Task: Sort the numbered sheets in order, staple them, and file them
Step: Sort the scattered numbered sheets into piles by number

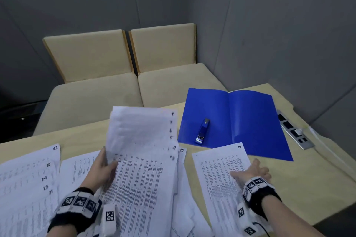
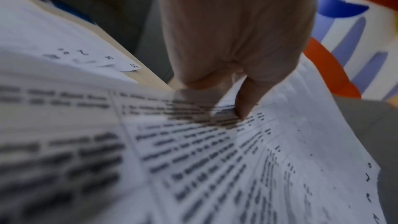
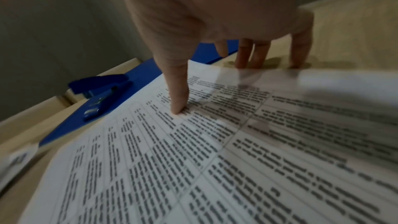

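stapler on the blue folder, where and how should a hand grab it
Grip the stapler across its long flat sides at mid-body, coming from above. It lies flat and free on the open blue folder, its length running toward and away from the person, so thumb and fingers can straddle it; the right hand looks nearer.

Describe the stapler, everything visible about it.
The stapler is small, glossy blue plastic with a silvery metal nose and rear hinge. It lies closed and flat on the left leaf of the open blue folder, lengthwise front to back, nose toward the person. Nothing but the folder touches it; both hands are on the sheets.
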`<act>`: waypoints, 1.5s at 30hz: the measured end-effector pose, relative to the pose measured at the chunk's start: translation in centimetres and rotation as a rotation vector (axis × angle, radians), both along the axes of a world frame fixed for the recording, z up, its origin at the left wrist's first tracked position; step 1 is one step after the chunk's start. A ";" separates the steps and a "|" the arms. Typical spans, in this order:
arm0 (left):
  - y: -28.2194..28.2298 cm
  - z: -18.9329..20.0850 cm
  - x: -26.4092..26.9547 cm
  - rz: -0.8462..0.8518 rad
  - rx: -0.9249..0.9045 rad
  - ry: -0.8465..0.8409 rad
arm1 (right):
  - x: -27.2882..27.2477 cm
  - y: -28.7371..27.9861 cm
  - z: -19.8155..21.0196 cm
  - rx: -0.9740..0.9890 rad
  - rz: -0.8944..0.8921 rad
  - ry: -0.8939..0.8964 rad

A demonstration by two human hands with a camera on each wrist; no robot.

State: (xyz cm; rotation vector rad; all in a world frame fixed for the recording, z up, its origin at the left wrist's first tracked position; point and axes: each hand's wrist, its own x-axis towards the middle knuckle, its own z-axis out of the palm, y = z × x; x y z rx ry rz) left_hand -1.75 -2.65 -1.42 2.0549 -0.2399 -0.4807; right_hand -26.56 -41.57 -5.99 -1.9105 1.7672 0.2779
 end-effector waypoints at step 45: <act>-30.0 -3.9 -15.8 -0.343 0.484 0.218 | -2.5 -8.6 0.6 -0.029 0.116 -0.324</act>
